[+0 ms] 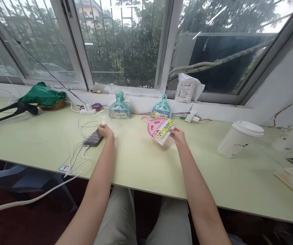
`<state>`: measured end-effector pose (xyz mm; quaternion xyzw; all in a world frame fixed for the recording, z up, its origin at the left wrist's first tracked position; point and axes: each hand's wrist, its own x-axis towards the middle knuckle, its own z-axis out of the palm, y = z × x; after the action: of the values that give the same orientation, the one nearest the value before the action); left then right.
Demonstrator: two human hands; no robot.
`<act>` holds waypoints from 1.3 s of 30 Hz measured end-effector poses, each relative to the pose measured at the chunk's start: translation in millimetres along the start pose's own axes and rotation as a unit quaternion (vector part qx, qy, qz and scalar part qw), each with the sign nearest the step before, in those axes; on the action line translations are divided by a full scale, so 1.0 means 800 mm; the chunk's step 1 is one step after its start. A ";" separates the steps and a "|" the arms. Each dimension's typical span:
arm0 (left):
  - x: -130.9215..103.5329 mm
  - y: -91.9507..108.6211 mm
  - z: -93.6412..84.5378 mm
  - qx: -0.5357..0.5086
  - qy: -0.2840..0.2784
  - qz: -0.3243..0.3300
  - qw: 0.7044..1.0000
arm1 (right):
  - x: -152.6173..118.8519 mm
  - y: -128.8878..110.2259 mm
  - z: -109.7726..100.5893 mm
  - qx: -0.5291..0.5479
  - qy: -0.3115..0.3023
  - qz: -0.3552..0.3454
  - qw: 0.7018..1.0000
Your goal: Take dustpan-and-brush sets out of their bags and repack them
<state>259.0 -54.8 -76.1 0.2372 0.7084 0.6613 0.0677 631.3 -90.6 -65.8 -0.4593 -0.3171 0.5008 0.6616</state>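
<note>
A small pink dustpan-and-brush set (155, 127) with a printed label card is held just above the table, tilted, handle to the left. My right hand (178, 135) grips it by the label end, thumb and fingers closed. My left hand (106, 131) is closed in a pinch beside a dark phone (93, 139); something pale and see-through shows at its fingertips, too unclear to name. Behind, near the wall, stand a wrapped stack of teal dustpan sets (119, 107) and another wrapped teal dustpan set (161, 108).
White cables (77, 153) trail past the phone and over the table's front edge. A power strip (87, 109) lies at the back left, near a green bag (44, 93). To the right stands a lidded white paper cup (239, 139). A white package (186, 89) rests on the windowsill.
</note>
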 end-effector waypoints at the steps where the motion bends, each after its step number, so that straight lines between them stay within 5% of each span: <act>1: 0.006 -0.001 -0.006 0.034 0.054 0.001 0.998 | 0.003 0.004 -0.003 0.022 0.023 0.002 1.000; 5: -0.012 0.018 -0.027 0.092 0.151 0.083 0.981 | 0.007 0.019 -0.003 0.071 0.066 0.015 0.995; 11: -0.056 0.049 -0.032 0.099 0.069 0.207 0.971 | 0.002 0.028 0.013 0.082 0.058 0.033 0.994; 14: -0.073 0.047 -0.014 0.015 -0.117 0.245 0.962 | -0.005 0.033 0.024 0.090 0.048 0.042 0.994; 16: -0.096 0.043 0.005 -0.073 -0.315 0.172 0.931 | -0.011 0.038 0.032 0.096 0.032 0.036 0.994; 19: -0.139 0.035 0.032 -0.159 -0.563 0.006 0.811 | -0.020 0.044 0.045 0.087 -0.021 0.020 0.996; 21: -0.159 0.031 0.042 -0.206 -0.622 -0.036 0.754 | -0.022 0.044 0.049 0.048 -0.058 0.034 0.997; 24: -0.160 0.026 0.049 -0.242 -0.566 -0.061 0.786 | -0.015 0.039 0.040 -0.059 -0.054 0.085 0.993; 27: -0.143 0.021 0.054 -0.229 -0.479 -0.078 0.844 | 0.002 0.028 0.010 -0.050 0.083 0.070 0.993; 29: -0.135 0.017 0.058 -0.211 -0.462 -0.089 0.857 | 0.013 0.018 -0.016 0.007 0.183 0.042 0.982; 31: -0.133 0.012 0.062 -0.198 -0.457 -0.082 0.863 | 0.020 0.011 -0.034 0.029 0.213 0.049 0.975; 35: -0.151 0.012 0.059 -0.196 -0.467 -0.011 0.862 | 0.010 0.014 -0.020 -0.130 0.095 0.057 0.985; 37: -0.166 0.018 0.051 -0.204 -0.488 0.045 0.847 | -0.008 0.024 0.010 -0.286 0.033 -0.057 0.956; 39: -0.183 0.027 0.040 -0.214 -0.513 0.100 0.825 | -0.028 0.033 0.041 -0.410 -0.002 -0.206 0.888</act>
<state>406.1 -87.7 -90.7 0.5913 0.3851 0.5821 0.4040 585.9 -100.6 -77.1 -0.6130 -0.5834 0.1799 0.5016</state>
